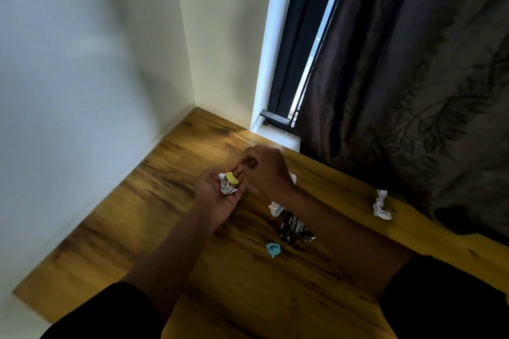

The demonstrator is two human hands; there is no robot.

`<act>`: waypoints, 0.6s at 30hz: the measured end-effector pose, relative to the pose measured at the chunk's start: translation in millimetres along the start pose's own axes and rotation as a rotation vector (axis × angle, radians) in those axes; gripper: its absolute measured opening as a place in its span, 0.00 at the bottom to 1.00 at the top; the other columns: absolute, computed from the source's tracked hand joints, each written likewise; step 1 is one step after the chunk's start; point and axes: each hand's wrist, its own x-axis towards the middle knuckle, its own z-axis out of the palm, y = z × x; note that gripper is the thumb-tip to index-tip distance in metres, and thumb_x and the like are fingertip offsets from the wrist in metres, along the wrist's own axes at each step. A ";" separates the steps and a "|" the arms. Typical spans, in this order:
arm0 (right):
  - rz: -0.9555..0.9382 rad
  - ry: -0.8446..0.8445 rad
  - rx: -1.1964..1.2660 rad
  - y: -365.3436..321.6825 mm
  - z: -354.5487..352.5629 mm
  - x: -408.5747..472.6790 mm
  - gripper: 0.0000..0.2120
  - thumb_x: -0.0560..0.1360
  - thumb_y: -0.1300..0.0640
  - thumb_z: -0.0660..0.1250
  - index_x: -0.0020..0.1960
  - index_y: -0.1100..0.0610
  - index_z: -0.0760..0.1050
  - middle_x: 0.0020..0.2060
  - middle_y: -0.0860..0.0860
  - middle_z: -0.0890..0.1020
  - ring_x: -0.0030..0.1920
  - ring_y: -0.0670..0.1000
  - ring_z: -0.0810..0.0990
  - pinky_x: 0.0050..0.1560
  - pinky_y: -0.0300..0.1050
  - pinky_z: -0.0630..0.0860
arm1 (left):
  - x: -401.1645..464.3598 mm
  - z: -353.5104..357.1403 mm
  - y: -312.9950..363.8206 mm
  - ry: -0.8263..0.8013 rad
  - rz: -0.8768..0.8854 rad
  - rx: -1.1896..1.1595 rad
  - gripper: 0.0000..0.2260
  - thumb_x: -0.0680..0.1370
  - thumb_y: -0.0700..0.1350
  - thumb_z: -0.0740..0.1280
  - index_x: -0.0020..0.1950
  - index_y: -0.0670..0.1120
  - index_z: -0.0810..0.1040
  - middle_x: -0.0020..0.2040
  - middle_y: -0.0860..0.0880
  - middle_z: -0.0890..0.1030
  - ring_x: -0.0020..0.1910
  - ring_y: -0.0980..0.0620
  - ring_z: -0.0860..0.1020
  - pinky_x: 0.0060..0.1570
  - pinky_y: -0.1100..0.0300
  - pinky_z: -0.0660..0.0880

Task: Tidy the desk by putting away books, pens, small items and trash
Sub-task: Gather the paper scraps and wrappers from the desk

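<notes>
My left hand [217, 195] lies palm up over the wooden desk [137, 223], cupping a crumpled white paper [225, 188] with a small yellow scrap [232, 179] on top. My right hand [264, 168] hovers just right of it, fingers curled, fingertips close to the left fingertips; nothing is visibly held in it. More trash lies on the desk: a white paper ball [276, 208] under my right forearm, a black crumpled wrapper [295, 230], a small blue scrap [273, 249] and a white paper ball [381, 205] at the right.
White walls [82, 91] meet at the desk's far left corner. A dark patterned curtain [413, 77] hangs along the desk's right back edge beside a window frame [292, 63]. Another white paper bit [293, 177] peeks out behind my right wrist.
</notes>
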 end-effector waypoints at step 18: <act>0.512 -0.186 -0.345 52.9 -37.4 -52.7 0.16 0.77 0.49 0.62 0.63 0.52 0.76 0.64 0.54 0.77 0.65 0.57 0.75 0.64 0.49 0.72 | -28.0 -10.6 -16.7 -0.044 0.018 -0.103 0.24 0.86 0.50 0.53 0.67 0.31 0.75 0.64 0.33 0.79 0.64 0.36 0.77 0.60 0.43 0.76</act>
